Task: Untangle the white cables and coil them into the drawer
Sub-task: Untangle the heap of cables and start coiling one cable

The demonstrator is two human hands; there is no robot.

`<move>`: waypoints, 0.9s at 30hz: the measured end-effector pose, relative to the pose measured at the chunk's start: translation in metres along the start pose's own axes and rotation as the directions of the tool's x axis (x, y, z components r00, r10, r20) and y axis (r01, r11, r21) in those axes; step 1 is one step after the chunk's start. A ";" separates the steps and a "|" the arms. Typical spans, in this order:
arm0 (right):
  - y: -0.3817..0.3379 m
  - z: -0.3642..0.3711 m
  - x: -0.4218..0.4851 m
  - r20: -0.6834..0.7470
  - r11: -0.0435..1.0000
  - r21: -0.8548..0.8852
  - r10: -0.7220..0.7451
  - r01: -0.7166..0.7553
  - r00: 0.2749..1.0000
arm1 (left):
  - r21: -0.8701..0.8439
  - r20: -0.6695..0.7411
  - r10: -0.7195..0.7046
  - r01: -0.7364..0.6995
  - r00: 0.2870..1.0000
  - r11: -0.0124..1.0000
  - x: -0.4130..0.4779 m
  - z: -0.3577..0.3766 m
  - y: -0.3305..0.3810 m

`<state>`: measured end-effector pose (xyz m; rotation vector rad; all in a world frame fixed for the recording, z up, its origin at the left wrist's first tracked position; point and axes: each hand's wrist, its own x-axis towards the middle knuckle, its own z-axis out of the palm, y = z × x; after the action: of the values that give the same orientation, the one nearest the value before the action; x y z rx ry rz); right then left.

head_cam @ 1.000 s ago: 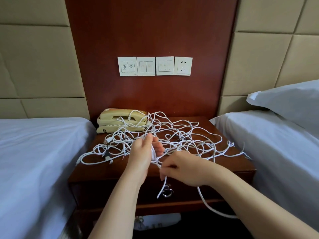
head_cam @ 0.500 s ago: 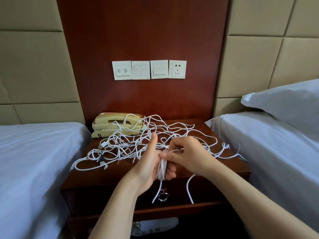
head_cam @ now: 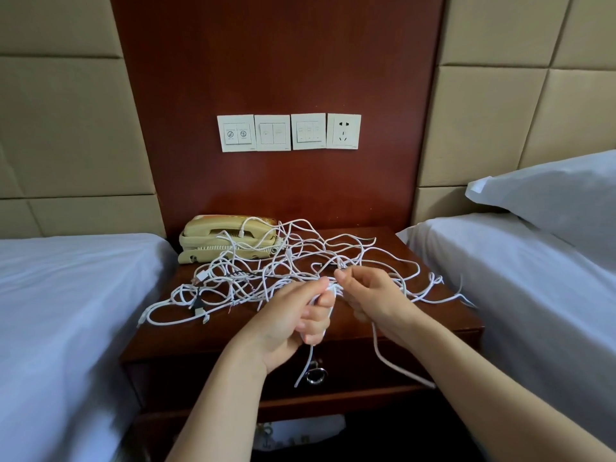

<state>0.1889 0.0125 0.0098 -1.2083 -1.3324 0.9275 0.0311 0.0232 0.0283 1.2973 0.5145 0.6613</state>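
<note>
A tangle of white cables [head_cam: 266,271] is spread over the wooden nightstand [head_cam: 430,315], partly draped on the phone. My left hand [head_cam: 293,321] grips a small bundle of folded white cable, whose end hangs down before the drawer front. My right hand [head_cam: 376,301] pinches a strand right beside the bundle, and a loop of that cable hangs below it. The drawer [head_cam: 233,378] with a metal ring pull [head_cam: 316,375] is closed.
A beige telephone [head_cam: 213,241] stands at the nightstand's back left. Beds with white sheets flank the nightstand, left bed [head_cam: 60,311] and right bed [head_cam: 533,295], with a pillow [head_cam: 560,198] on the right one. Switches and a socket [head_cam: 343,131] are on the wall panel.
My right hand has risen from below the bundle to its top, drawing the hanging cable up with it. My left hand has curled round the gathered loops.
</note>
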 end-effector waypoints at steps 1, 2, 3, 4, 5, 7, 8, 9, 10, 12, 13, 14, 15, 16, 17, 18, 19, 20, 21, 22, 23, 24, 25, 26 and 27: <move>0.003 0.002 0.000 -0.023 1.000 -0.013 0.002 -0.003 1.000 | -0.022 -0.014 0.007 -0.008 1.000 1.000 0.001 -0.001 -0.001; 0.006 0.003 0.001 -0.043 0.999 -0.033 -0.006 0.005 0.999 | -0.043 -0.032 0.016 -0.018 0.999 0.999 0.001 0.000 -0.001; 0.007 0.005 0.002 -0.057 0.996 -0.081 -0.026 0.022 0.998 | -0.062 -0.050 0.030 -0.033 0.998 0.998 0.001 -0.001 -0.001; 0.008 0.007 0.002 -0.056 0.987 -0.154 -0.055 0.045 0.997 | -0.079 -0.071 0.046 -0.051 0.996 0.996 0.001 -0.001 0.000; 0.009 0.009 0.001 -0.035 0.969 -0.240 -0.072 0.062 0.997 | -0.095 -0.094 0.058 -0.066 0.994 0.993 0.002 -0.002 0.000; 0.010 0.016 -0.004 0.049 0.939 -0.341 -0.039 0.053 0.998 | -0.123 -0.146 0.053 -0.071 0.988 0.990 0.004 -0.004 0.001; 0.010 0.020 -0.007 0.082 0.939 -0.343 -0.002 0.030 0.997 | -0.136 -0.168 0.041 -0.065 0.985 0.989 0.005 -0.006 0.001; 0.009 0.023 -0.009 0.096 0.939 -0.344 0.019 0.016 0.995 | -0.145 -0.187 0.030 -0.058 0.982 0.988 0.006 -0.008 0.000; 0.008 0.025 -0.010 0.087 0.938 -0.345 0.014 0.017 0.996 | -0.148 -0.201 0.023 -0.053 0.979 0.988 0.007 -0.009 -0.001; 0.004 0.026 -0.010 0.037 0.937 -0.345 -0.050 0.060 0.998 | -0.143 -0.212 0.025 -0.056 0.977 0.988 0.008 -0.010 -0.001; 0.002 0.026 -0.008 0.018 0.938 -0.338 -0.080 0.082 0.997 | -0.140 -0.212 0.029 -0.060 0.977 0.988 0.008 -0.010 -0.001; 0.000 0.025 -0.007 0.013 0.939 -0.330 -0.101 0.100 0.995 | -0.137 -0.212 0.029 -0.059 0.977 0.989 0.008 -0.010 -0.002; -0.003 0.025 -0.007 0.028 0.938 -0.324 -0.118 0.121 0.993 | -0.137 -0.213 0.021 -0.051 0.977 0.989 0.008 -0.009 -0.002; -0.005 0.024 -0.008 0.055 0.934 -0.324 -0.136 0.147 0.989 | -0.142 -0.211 0.009 -0.040 0.977 0.989 0.007 -0.009 -0.002; -0.008 0.025 -0.009 0.087 0.924 -0.337 -0.161 0.181 0.983 | -0.153 -0.203 -0.002 -0.029 0.979 0.988 0.007 -0.009 -0.003; -0.009 0.025 -0.010 0.111 0.910 -0.354 -0.186 0.214 0.976 | -0.172 -0.188 -0.012 -0.021 0.982 0.985 0.006 -0.009 -0.003; -0.011 0.024 -0.011 0.129 0.896 -0.370 -0.211 0.244 0.969 | -0.200 -0.165 -0.023 -0.011 0.986 0.980 0.005 -0.010 -0.003; -0.011 0.023 -0.010 0.139 0.880 -0.390 -0.233 0.269 0.962 | -0.235 -0.132 -0.035 0.003 0.991 0.972 0.004 -0.011 -0.002; -0.012 0.022 -0.010 0.144 0.866 -0.405 -0.256 0.293 0.956 | -0.265 -0.091 -0.045 0.019 0.995 0.964 0.004 -0.011 -0.002; -0.013 0.020 -0.009 0.144 0.856 -0.413 -0.277 0.312 0.950 | -0.285 -0.051 -0.050 0.033 0.997 0.958 0.003 -0.012 -0.001; -0.014 0.019 -0.008 0.144 0.850 -0.413 -0.293 0.326 0.945 | -0.291 -0.019 -0.053 0.045 0.998 0.956 0.002 -0.011 0.000; -0.014 0.018 -0.008 0.147 0.845 -0.412 -0.307 0.341 0.940 | -0.286 0.006 -0.055 0.054 0.998 0.957 0.002 -0.010 0.000; -0.015 0.017 -0.008 0.156 0.840 -0.412 -0.318 0.354 0.935 | -0.275 0.025 -0.056 0.061 0.998 0.960 0.001 -0.009 0.000; -0.016 0.017 -0.008 0.162 0.835 -0.413 -0.326 0.364 0.931 | -0.259 0.040 -0.058 0.066 0.998 0.964 0.001 -0.008 0.000; -0.016 0.017 -0.007 0.162 0.832 -0.412 -0.334 0.371 0.929 | -0.244 0.047 -0.057 0.067 0.997 0.967 0.002 -0.007 -0.001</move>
<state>0.1694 0.0043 0.0216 -1.1993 -1.8257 0.4222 0.0274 0.0293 0.0262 1.0546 0.4245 0.6255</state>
